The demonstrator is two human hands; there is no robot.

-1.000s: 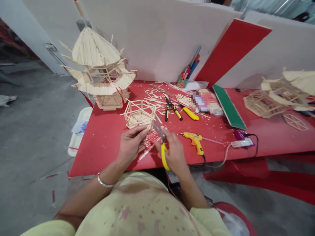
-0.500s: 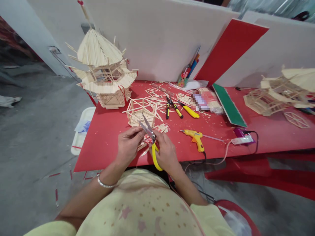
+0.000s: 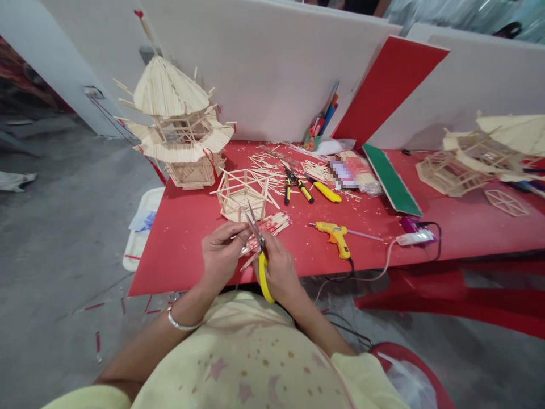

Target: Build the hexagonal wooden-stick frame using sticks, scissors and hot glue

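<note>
My right hand (image 3: 279,270) grips yellow-handled scissors (image 3: 262,264), their blades pointing away from me and slightly apart. Close to the blades, my left hand (image 3: 223,250) is closed in a pinch; whatever lies between its fingertips is too small to make out. Beneath and just beyond both hands lies a bundle of thin wooden sticks (image 3: 279,223) with red-and-white wrapping. Behind the scissor tips stands a small open six-sided frame of sticks (image 3: 242,196).
A tall stick pagoda (image 3: 179,133) stands at the red table's (image 3: 170,250) left end. Loose sticks (image 3: 266,170), pliers (image 3: 298,184) and a yellow cutter (image 3: 326,191) lie farther back. A glue gun (image 3: 334,234) with its cord sits right, beyond it a power strip (image 3: 415,236) and another stick model (image 3: 455,165).
The scissors have shifted slightly left and turned a little more upright, and their blades are closer together. The left hand stays pinched near them. The whole view has shifted a little.
</note>
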